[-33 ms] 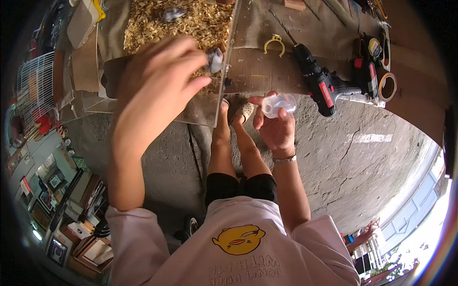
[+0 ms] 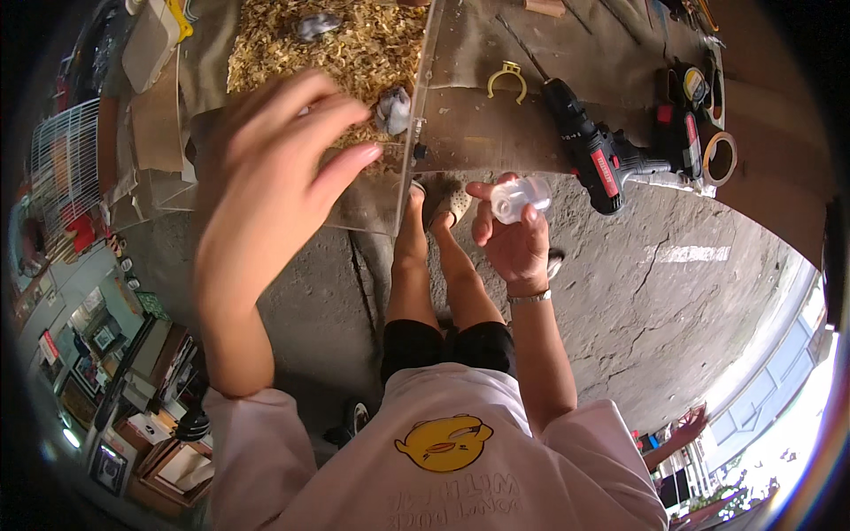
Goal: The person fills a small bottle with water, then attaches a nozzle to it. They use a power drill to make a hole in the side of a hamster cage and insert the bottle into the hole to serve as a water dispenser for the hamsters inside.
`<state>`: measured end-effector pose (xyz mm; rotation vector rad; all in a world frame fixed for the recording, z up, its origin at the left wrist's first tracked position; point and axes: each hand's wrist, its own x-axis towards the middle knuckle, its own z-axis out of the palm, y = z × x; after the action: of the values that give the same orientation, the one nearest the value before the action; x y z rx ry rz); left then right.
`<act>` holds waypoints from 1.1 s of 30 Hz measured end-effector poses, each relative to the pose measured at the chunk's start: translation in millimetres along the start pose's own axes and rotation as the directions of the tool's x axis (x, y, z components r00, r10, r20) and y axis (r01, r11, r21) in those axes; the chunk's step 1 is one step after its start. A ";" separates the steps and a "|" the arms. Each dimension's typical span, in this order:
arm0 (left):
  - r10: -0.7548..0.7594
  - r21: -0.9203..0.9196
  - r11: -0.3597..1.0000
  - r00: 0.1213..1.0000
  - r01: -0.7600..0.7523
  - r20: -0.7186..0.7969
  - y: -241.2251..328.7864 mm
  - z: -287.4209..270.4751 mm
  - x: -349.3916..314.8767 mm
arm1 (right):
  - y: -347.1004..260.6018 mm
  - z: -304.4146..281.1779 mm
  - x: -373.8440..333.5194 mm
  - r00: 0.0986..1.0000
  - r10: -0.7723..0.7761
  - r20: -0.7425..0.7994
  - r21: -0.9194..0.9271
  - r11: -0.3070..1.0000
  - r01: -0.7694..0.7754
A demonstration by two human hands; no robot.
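Note:
Over a clear-walled box (image 2: 396,190) with wood shavings (image 2: 372,44) hovers my left hand (image 2: 274,168), fingers apart and partly blurred, with nothing visible in them. Close to its fingertips, by the box's right wall, is a small grey-and-white furry animal (image 2: 393,110), apparently a hamster. Another one (image 2: 316,26) sits farther back on the shavings. To the right, beyond the near edge of the table, my right hand (image 2: 513,248) holds a small translucent plastic container (image 2: 529,196) on its side. A round opening faces left.
Right of the box, the brown-covered table (image 2: 469,133) carries a cordless drill (image 2: 602,164), a yellowish open ring clip (image 2: 507,81), a tape measure (image 2: 695,87) and a roll of tape (image 2: 719,159). A white wire rack (image 2: 66,150) is at far left.
My left hand has shifted slightly left and down, away from the nearer animal, which shows more fully. The container in my right hand has turned a little.

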<state>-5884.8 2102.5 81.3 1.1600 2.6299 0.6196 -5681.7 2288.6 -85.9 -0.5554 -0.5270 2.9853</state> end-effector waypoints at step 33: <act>-0.029 -0.444 0.890 0.962 -0.100 -0.273 9.8 111.4 -125.5 | 0.0 71.6 76.1 0.995 0.012 0.099 -0.985 0.146 0.096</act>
<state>-5755.9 2048.3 -11.9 1.0337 2.4612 1.4064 -5778.4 2274.8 -48.9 -0.3661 -2.5343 2.0700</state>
